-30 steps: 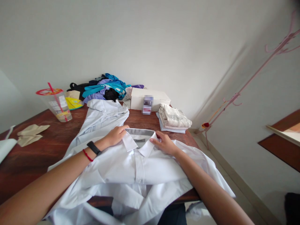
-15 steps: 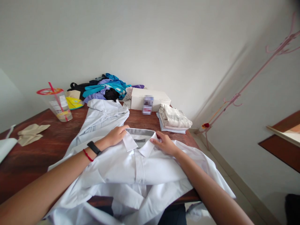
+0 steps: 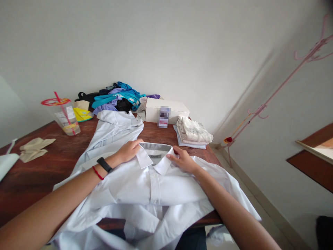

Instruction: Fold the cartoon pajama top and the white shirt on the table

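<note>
A white collared shirt (image 3: 179, 189) lies front side up across the table, its lower part hanging over the near edge. My left hand (image 3: 130, 150) is closed on the left side of the collar (image 3: 144, 158), fingertips partly hidden behind it. On the collar's other side, my right hand (image 3: 182, 159) pinches the edge, with the thumb on top. Between my hands the collar stands open, showing a grey inner band and a dark label (image 3: 155, 156). One sleeve (image 3: 114, 128) stretches toward the back left of the table.
Behind the shirt stand a white box (image 3: 169, 107) and a stack of folded clothes (image 3: 195, 132). A heap of blue and dark clothes (image 3: 117, 97) lies against the wall. At left are a plastic cup with a straw (image 3: 63, 116) and brown paper (image 3: 36, 148). A pink coat rack (image 3: 281, 88) leans right.
</note>
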Available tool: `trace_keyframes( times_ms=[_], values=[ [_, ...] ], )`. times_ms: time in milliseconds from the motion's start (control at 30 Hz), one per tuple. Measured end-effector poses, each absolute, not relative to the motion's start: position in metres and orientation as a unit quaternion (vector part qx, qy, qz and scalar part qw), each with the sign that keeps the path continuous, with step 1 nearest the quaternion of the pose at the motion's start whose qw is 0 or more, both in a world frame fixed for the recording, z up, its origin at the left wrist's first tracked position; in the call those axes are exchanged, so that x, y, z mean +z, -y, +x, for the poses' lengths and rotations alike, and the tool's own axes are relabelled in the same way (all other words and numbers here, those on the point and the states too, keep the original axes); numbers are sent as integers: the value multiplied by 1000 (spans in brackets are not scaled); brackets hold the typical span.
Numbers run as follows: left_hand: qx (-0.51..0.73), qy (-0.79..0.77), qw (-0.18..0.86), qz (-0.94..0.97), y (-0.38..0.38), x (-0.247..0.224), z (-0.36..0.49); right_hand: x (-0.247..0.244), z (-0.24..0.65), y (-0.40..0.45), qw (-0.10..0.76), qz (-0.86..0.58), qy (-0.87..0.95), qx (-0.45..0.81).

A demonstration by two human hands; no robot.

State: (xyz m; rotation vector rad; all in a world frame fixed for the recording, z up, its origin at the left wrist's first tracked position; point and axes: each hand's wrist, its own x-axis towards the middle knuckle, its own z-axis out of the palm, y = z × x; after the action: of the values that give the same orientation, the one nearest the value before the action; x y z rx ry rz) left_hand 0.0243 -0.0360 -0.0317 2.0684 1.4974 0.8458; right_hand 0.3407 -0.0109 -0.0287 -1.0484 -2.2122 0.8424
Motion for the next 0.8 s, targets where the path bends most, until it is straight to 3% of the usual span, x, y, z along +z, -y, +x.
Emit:
trace_keyframes(
  times_ms=[267, 533, 800],
  values=[
    [348, -530, 239, 736, 43, -23, 27, -30, 339, 11, 295, -389, 824, 288],
    [315, -463, 263, 786, 46, -23, 21, -36, 338, 8, 335, -399, 815, 254],
    [283, -503, 276, 768, 41, -22, 15, -39, 338, 6, 345, -413, 808, 240]
  ],
)
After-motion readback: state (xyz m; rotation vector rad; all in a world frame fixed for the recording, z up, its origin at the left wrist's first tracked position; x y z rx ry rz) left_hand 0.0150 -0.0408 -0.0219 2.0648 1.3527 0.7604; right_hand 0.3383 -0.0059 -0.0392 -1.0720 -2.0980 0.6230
